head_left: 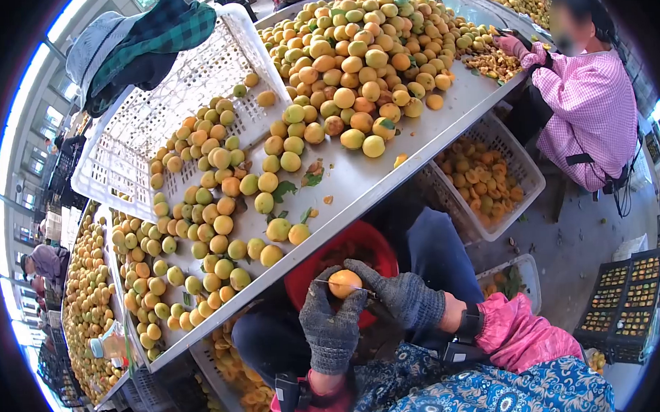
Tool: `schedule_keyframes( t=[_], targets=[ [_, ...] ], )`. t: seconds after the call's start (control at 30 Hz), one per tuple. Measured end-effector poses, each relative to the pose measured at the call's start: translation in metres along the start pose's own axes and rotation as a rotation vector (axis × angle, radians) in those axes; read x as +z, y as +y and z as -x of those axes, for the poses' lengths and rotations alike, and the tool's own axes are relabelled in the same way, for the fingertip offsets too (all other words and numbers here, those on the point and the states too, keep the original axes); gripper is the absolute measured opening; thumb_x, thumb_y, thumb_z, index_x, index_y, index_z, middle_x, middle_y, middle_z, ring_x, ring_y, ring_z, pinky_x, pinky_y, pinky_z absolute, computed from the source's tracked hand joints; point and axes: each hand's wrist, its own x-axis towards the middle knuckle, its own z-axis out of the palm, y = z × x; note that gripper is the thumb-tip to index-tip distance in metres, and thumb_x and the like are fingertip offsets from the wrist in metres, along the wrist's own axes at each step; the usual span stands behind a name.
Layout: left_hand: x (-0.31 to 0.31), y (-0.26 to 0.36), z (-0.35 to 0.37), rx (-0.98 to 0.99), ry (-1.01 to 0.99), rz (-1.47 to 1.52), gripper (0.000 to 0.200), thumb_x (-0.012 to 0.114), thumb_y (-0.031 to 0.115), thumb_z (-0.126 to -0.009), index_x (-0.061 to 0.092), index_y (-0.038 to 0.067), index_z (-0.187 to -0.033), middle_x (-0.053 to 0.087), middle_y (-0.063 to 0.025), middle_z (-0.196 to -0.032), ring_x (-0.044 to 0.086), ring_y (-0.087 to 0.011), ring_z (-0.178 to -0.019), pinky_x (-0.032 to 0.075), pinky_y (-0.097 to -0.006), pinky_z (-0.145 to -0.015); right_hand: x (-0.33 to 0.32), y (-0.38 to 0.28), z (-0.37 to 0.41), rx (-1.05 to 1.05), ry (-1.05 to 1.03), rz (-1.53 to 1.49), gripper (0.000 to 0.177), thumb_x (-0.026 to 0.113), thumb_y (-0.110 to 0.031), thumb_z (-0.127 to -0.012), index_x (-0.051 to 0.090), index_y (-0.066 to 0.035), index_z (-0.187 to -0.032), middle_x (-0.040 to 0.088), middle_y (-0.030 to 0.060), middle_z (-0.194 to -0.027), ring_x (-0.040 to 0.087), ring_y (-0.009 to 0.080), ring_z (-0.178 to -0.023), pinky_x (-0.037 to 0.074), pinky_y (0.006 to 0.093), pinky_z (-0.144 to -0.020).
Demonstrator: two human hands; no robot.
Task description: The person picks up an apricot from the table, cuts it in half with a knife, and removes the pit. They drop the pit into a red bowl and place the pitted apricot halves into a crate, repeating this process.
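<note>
My left hand (330, 329), in a dark grey knitted glove, holds a round orange-yellow fruit (345, 283) between its fingertips. From the other side, my right hand (408, 294), gloved alike, is closed on a thin blade (351, 286) that lies across the fruit. The blade's handle is mostly hidden in the right fingers. Both hands are above the near rim of a red basin (296, 280), between the knees. Inside the basin the contents are partly hidden by the gloves.
A metal table (387, 164) bears heaped fruit and a tipped white crate (124, 151). Its edge runs diagonally beyond my hands. A crate of cut fruit (482, 182) stands to the right. A person in pink checks (592, 102) sits farther right. Black trays (620, 305) stand at lower right.
</note>
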Motion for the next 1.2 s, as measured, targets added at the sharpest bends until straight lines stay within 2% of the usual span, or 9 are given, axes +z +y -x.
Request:
schedule_keyframes(
  t=[0.13, 0.2, 0.27, 0.4, 0.53, 1.0, 1.13, 1.17, 1.2],
  targets=[
    [0.005, -0.005, 0.008, -0.116, 0.026, 0.278, 0.037, 0.074, 0.009, -0.075, 0.060, 0.003, -0.109, 0.065, -0.0119, -0.095, 0.065, -0.0206, -0.086, 0.051, -0.0318, -0.079, 0.001, -0.005, 0.000, -0.041, 0.006, -0.063, 0.074, 0.058, -0.028, -0.088, 0.018, -0.007, -0.147, 0.059, 0.0184, -0.063, 0.059, 0.0340, -0.050, 0.044, 0.0436, -0.046],
    [0.008, -0.011, 0.005, -0.017, 0.042, 0.197, 0.033, 0.071, 0.011, -0.079, 0.060, 0.002, -0.108, 0.065, -0.0119, -0.093, 0.065, -0.0199, -0.084, 0.052, -0.0312, -0.075, 0.001, -0.007, 0.000, -0.106, 0.054, -0.119, 0.074, 0.057, -0.027, -0.089, 0.017, -0.007, -0.147, 0.059, 0.0183, -0.063, 0.059, 0.0338, -0.050, 0.044, 0.0431, -0.045],
    [0.007, -0.011, 0.002, -0.029, 0.055, -0.006, 0.031, 0.069, 0.012, -0.081, 0.059, 0.002, -0.108, 0.066, -0.0117, -0.091, 0.065, -0.0194, -0.081, 0.052, -0.0311, -0.072, 0.007, -0.005, 0.000, 0.032, -0.041, -0.052, 0.074, 0.055, -0.027, -0.090, 0.014, -0.009, -0.148, 0.058, 0.0173, -0.061, 0.058, 0.0333, -0.049, 0.043, 0.0424, -0.044],
    [0.007, -0.034, 0.002, -0.087, -0.020, 0.124, 0.030, 0.069, 0.014, -0.082, 0.059, 0.001, -0.108, 0.067, -0.0133, -0.090, 0.066, -0.0210, -0.081, 0.052, -0.0319, -0.072, -0.001, -0.001, 0.001, 0.062, -0.107, -0.073, 0.066, 0.054, -0.029, -0.092, 0.021, -0.012, -0.147, 0.056, 0.0173, -0.058, 0.056, 0.0357, -0.048, 0.045, 0.0442, -0.046],
    [0.004, -0.042, 0.004, -0.070, -0.071, 0.082, 0.031, 0.068, 0.014, -0.083, 0.059, 0.000, -0.109, 0.067, -0.0142, -0.091, 0.067, -0.0219, -0.082, 0.052, -0.0322, -0.073, 0.003, 0.013, -0.001, 0.018, -0.152, -0.077, 0.069, 0.051, -0.029, -0.093, 0.015, -0.011, -0.149, 0.057, 0.0172, -0.060, 0.055, 0.0324, -0.047, 0.043, 0.0422, -0.044],
    [-0.010, -0.057, -0.001, -0.136, -0.181, 0.187, 0.030, 0.062, 0.012, -0.087, 0.056, -0.002, -0.113, 0.067, -0.0143, -0.095, 0.066, -0.0206, -0.088, 0.052, -0.0321, -0.075, 0.018, 0.023, -0.015, -0.105, -0.071, -0.341, 0.054, 0.053, -0.029, -0.093, 0.035, -0.008, -0.140, 0.061, 0.0249, -0.083, 0.061, 0.0411, -0.067, 0.047, 0.0466, -0.057],
    [-0.011, -0.058, 0.000, -0.178, -0.228, 0.203, 0.032, 0.061, 0.011, -0.088, 0.054, -0.003, -0.117, 0.065, -0.0111, -0.100, 0.062, -0.0171, -0.091, 0.050, -0.0293, -0.080, 0.009, 0.023, -0.017, 0.037, -0.101, -0.397, 0.049, 0.056, -0.024, -0.092, 0.042, -0.005, -0.135, 0.060, 0.0262, -0.091, 0.062, 0.0412, -0.078, 0.049, 0.0426, -0.063],
    [-0.010, -0.059, 0.001, -0.177, -0.233, 0.264, 0.033, 0.060, 0.012, -0.089, 0.054, -0.003, -0.117, 0.064, -0.0102, -0.100, 0.061, -0.0164, -0.091, 0.049, -0.0287, -0.082, 0.014, 0.024, -0.022, -0.045, 0.036, -0.493, 0.045, 0.058, -0.024, -0.092, 0.048, -0.003, -0.131, 0.066, 0.0190, -0.090, 0.066, 0.0322, -0.074, 0.050, 0.0362, -0.065],
    [-0.010, -0.058, 0.003, -0.180, -0.234, 0.262, 0.033, 0.060, 0.012, -0.089, 0.054, -0.003, -0.117, 0.064, -0.0102, -0.100, 0.061, -0.0164, -0.091, 0.049, -0.0287, -0.082, 0.011, 0.023, -0.022, -0.042, 0.035, -0.496, 0.045, 0.058, -0.024, -0.092, 0.048, -0.003, -0.131, 0.066, 0.0190, -0.090, 0.066, 0.0322, -0.074, 0.050, 0.0362, -0.065]
  ],
)
